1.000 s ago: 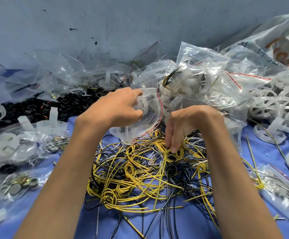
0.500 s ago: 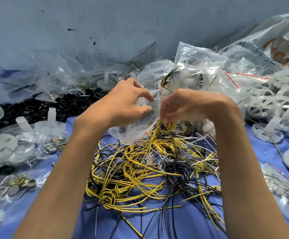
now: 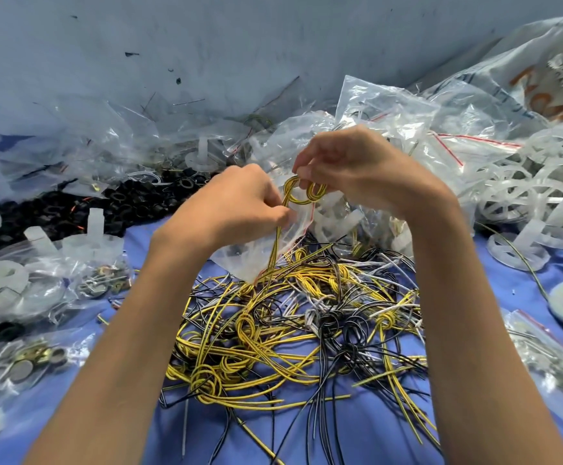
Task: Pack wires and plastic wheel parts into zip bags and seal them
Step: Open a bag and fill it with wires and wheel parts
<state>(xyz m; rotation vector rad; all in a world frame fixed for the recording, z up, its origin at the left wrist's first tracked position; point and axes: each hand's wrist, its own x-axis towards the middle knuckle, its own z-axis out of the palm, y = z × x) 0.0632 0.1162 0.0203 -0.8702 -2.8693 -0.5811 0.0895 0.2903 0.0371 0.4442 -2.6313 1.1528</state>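
The right hand (image 3: 357,169) pinches a looped yellow wire (image 3: 303,194) right at the top of a clear zip bag (image 3: 250,256). The left hand (image 3: 236,209) grips the bag's edge with curled fingers. The wire's tail hangs down to the wire pile (image 3: 290,330) on the blue cloth (image 3: 357,431).

Wires (image 3: 290,330): centre, on cloth (image 3: 367,444).
Bag (image 3: 260,250): above wires' rear edge.
Bag pile (image 3: 391,112): behind wires.
Wheels (image 3: 525,196): right of bag pile.
Rings (image 3: 65,209): left rear.
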